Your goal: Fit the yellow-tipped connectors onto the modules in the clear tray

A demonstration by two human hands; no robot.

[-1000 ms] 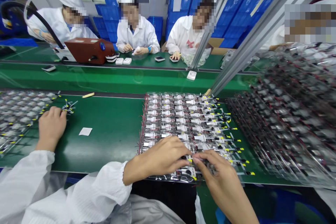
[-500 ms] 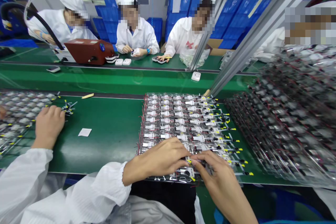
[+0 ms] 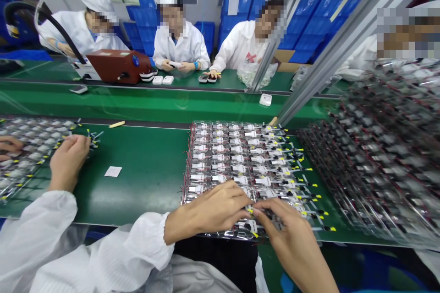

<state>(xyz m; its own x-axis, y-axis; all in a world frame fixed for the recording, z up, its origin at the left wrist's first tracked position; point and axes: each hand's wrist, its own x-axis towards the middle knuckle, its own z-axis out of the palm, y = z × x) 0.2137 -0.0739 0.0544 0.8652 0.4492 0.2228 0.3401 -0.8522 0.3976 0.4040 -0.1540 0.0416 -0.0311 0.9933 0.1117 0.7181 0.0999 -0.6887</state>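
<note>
Clear plastic trays hold rows of small electronic parts with white labels, red wires and yellow-tipped strips along the right side. Over the near rows, my left hand reaches in from the left with its fingers closed. My right hand meets it from the right, thumb and index finger pinched. Between the fingertips of both hands shows a small yellow-tipped part; the fingers cover most of it. Another yellow-tipped strip pokes out just below them at the tray's front.
A tall slanted stack of filled trays stands at right. On the left, a co-worker's hand is at another filled tray. A white paper piece lies on the green bench. Metal posts rise ahead; co-workers sit beyond.
My hands stay pinched at the same spot on the tray, while the view shifts slightly. At left, the co-worker's other hand has come further into view over their tray.
</note>
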